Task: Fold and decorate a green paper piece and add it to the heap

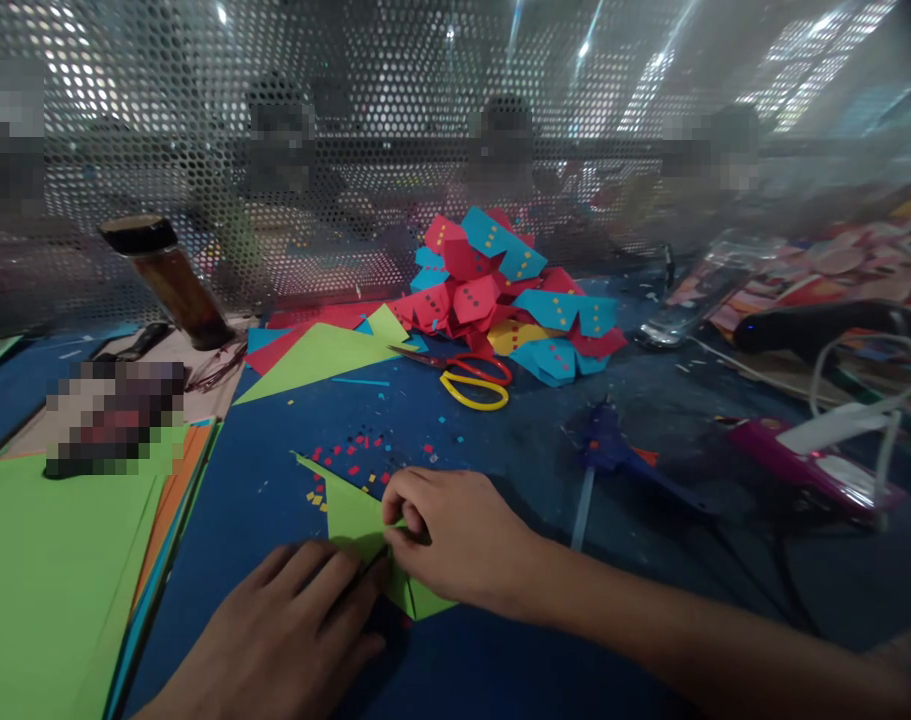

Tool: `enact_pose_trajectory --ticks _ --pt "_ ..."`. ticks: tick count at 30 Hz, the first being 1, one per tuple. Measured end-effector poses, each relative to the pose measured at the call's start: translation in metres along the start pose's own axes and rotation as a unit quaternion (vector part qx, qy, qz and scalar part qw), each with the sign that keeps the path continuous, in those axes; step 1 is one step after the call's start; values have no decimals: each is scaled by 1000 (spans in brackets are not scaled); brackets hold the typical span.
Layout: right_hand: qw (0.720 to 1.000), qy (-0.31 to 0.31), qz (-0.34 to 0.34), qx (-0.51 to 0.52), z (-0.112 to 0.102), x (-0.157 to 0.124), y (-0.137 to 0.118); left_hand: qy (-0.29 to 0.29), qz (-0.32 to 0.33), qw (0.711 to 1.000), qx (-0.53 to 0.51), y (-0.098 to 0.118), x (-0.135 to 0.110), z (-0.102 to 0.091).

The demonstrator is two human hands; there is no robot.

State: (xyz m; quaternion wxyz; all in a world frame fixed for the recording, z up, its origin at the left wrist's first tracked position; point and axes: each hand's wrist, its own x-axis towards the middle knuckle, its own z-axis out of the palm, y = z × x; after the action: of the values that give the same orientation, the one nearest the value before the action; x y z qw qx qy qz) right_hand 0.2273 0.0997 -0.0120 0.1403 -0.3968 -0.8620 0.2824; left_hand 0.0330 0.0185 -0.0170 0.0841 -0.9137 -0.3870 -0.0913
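A folded green paper triangle (346, 510) lies on the blue table (500, 440) right in front of me. My left hand (290, 630) lies flat on its near edge with the fingers stretched out, pressing it down. My right hand (455, 535) sits on the paper's right side, its fingers curled and pinched on a fold of the green paper. Small bits of red, yellow and blue confetti (350, 445) are scattered just beyond the paper.
A stack of green and orange paper sheets (57, 580) lies at the left. Scissors (462, 380) with red and yellow handles, a pile of red and blue folded paper pieces (511, 295), a glue gun (612, 450), a brown bottle (166, 275) and a perforated screen (395, 150) stand farther back.
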Motion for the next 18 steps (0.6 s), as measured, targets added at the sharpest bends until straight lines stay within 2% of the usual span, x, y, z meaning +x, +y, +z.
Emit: enact_pose_trajectory --ticks 6,18 --pt "1000 -24 -9 1 -3 0 2 6 18 1000 5 -1 1 -1" --pt "1000 -15 -19 -16 -1 0 1 34 46 995 82 4 -8 5"
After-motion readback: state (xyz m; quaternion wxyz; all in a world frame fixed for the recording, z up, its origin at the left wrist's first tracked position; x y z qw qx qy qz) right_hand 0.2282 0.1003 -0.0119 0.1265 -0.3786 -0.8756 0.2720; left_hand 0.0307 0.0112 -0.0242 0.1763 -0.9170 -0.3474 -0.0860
